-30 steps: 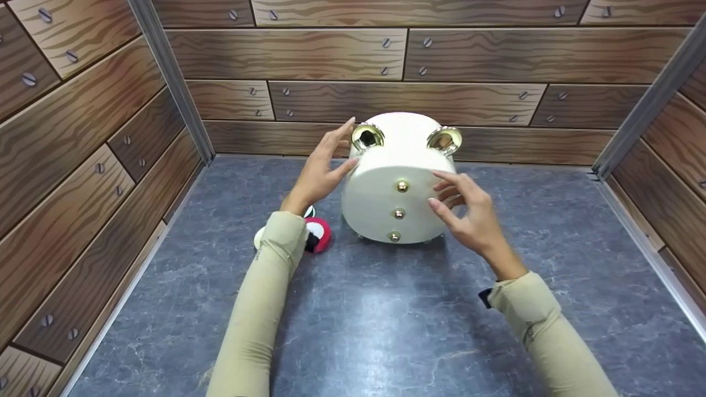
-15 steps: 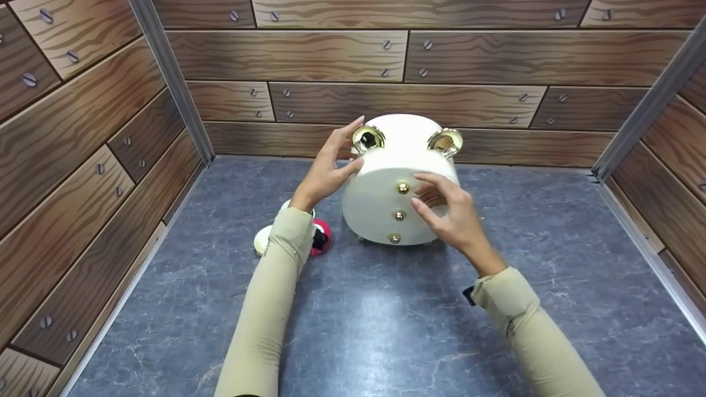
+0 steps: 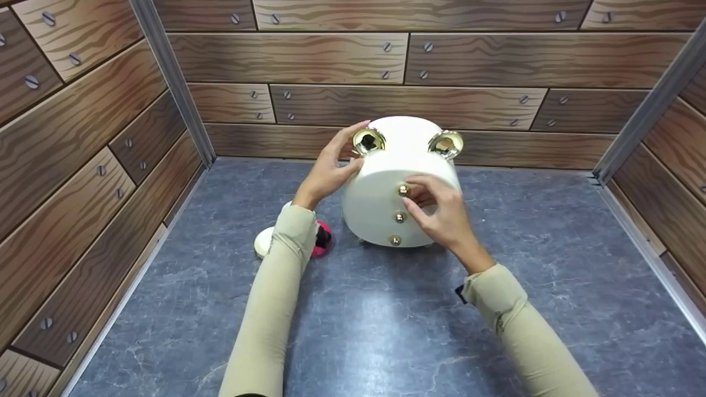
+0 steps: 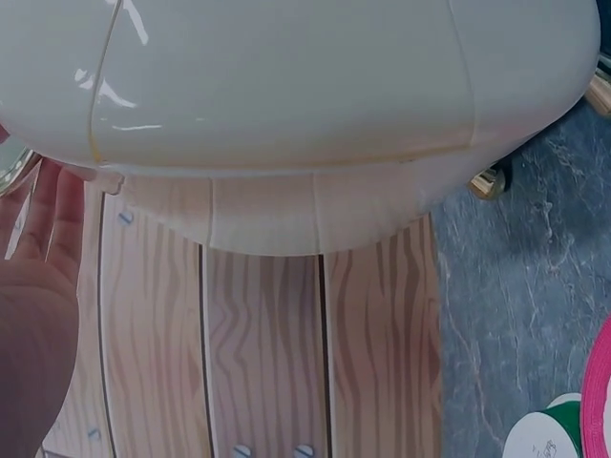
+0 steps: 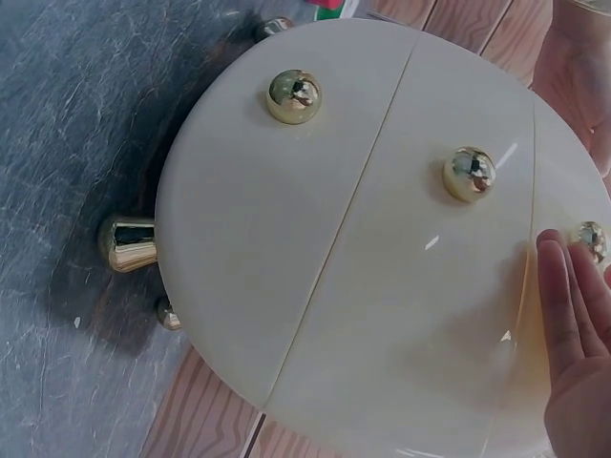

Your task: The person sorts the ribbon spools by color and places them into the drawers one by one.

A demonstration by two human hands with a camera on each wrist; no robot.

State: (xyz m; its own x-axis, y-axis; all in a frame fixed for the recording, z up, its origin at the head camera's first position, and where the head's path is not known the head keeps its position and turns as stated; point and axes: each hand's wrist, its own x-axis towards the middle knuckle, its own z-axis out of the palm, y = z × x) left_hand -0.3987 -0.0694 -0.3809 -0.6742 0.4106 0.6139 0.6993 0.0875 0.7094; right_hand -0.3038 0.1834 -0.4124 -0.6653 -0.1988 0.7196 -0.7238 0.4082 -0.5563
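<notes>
A white rounded drawer box (image 3: 369,204) with gold ears (image 3: 368,142) and three gold knobs stands upright on its small gold feet. My left hand (image 3: 325,173) is at its left side, thumb near the front edge and fingers reaching behind the left ear, with straight fingers in the left wrist view. My right hand (image 3: 447,215) is at the box's front, index finger above the top knob (image 3: 404,190) and thumb below it, a small gap showing around the knob. Close by in the right wrist view, straight fingers (image 5: 563,296) overlap the top drawer.
Left of the box, partly under my left forearm, lie a pink-red round item (image 3: 325,248) and a cream round piece (image 3: 263,242). A green spool-like item (image 4: 539,437) shows in the left wrist view. Wood-patterned walls (image 3: 331,55) enclose the blue-grey floor (image 3: 353,331).
My right hand has moved left from the box's right edge to the top knob, thumb and index finger now either side of it. My left hand has shifted slightly right, closer round the left ear.
</notes>
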